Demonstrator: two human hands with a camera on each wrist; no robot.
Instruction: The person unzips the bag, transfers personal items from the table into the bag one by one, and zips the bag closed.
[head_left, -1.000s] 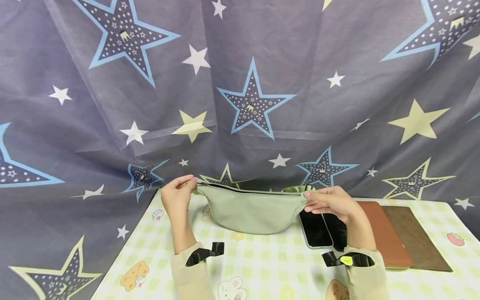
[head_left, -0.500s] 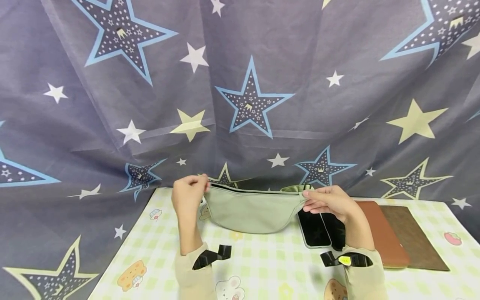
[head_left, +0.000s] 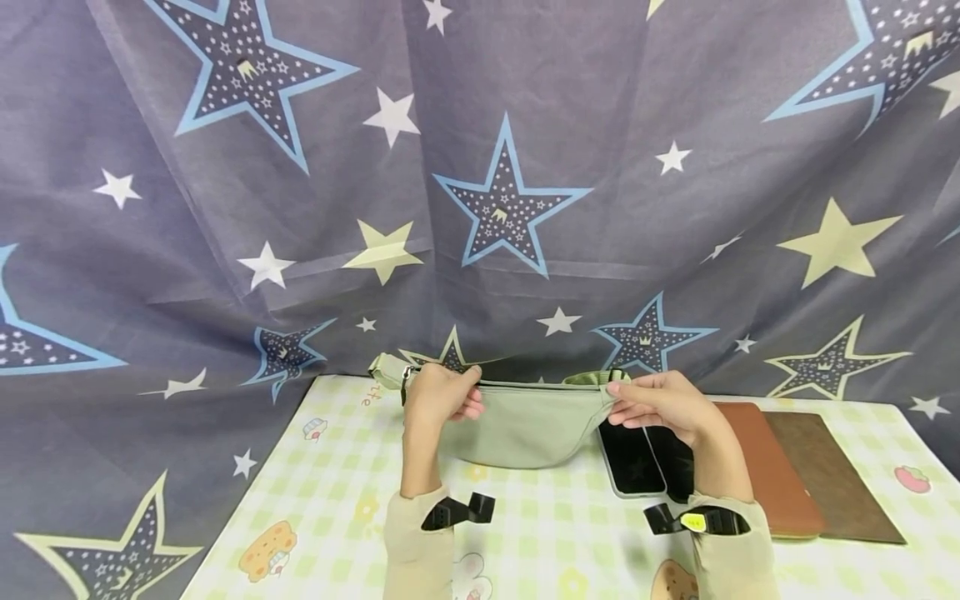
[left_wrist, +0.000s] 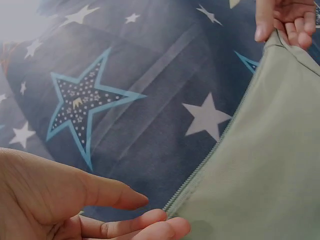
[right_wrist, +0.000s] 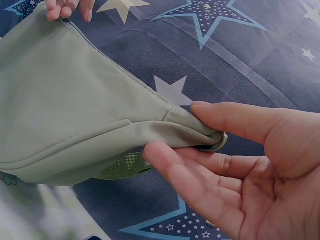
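Observation:
A pale green waist bag (head_left: 517, 425) stands on its curved lower edge, its zip running along the top. My right hand (head_left: 663, 404) pinches its right end between thumb and fingers; in the right wrist view, the thumb lies on top and the fingers (right_wrist: 170, 155) below. At the left part of the top edge is my left hand (head_left: 438, 396), fingertips (left_wrist: 172, 225) touching the front beside the zip (left_wrist: 215, 150) and thumb apart on the far side. A zip pull (head_left: 406, 383) hangs at the bag's left end. Green strap (head_left: 596, 378) shows behind the right end.
Two dark-screened phones, the nearer a grey-edged phone (head_left: 632, 458), lie under and beside the right hand. Right of them are a reddish-brown folder (head_left: 772, 475) and a darker brown one (head_left: 832, 475). The table (head_left: 345, 500) has a checked cloth; a starry curtain (head_left: 480, 317) hangs behind.
The left hand has moved right along the bag's top edge, away from its left end, leaving that end and the zip pull uncovered. The right hand keeps its pinch in place.

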